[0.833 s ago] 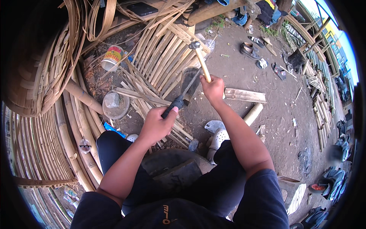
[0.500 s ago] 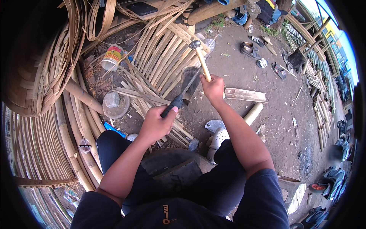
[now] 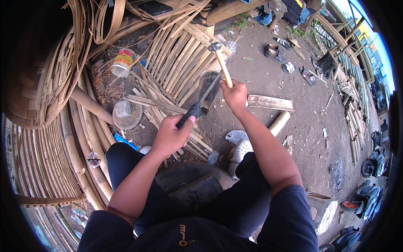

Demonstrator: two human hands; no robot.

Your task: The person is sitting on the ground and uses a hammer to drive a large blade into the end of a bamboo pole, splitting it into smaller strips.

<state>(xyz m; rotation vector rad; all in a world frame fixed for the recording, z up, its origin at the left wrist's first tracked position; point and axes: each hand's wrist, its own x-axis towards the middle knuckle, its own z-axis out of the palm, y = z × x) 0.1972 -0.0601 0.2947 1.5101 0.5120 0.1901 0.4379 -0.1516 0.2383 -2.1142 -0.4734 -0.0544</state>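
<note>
My left hand is closed around the black handle of a tool with a long, thin metal blade or shaft; its exact kind is unclear. The shaft points up and to the right, and its far end passes behind my right hand's hammer. A claw-less looking hammer with a pale wooden handle and a grey metal head is gripped low on its handle by my right hand. The hammer head points away from me, over a slatted bamboo panel. Both hands hang above the ground in front of my knees.
Loose bamboo strips lie beside the panel. On the left are a white bucket, a clear round tub and bamboo poles. A split bamboo piece lies right of my hands; sandals are farther off. A white clog shows below.
</note>
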